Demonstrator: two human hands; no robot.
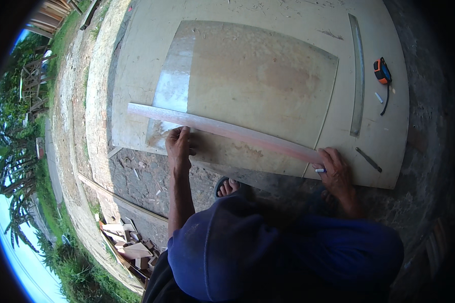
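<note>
Pinching, with left hand, long strip across clear sheet. Gripping strip end and white stick with right hand, just beyond sheet's right edge.

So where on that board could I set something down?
Bare: the board, upper left, beside the transparent sheet; slimmer, between sheet and narrow strip. Crowded: by the tape measure, and where left hand and right hand meet the straightedge.

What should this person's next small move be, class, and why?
Probably to bring the white stick, seemingly a marker, to the strip's edge: the right hand already holds it, the strip lies across the clear sheet, and the left hand is at its near edge.
</note>
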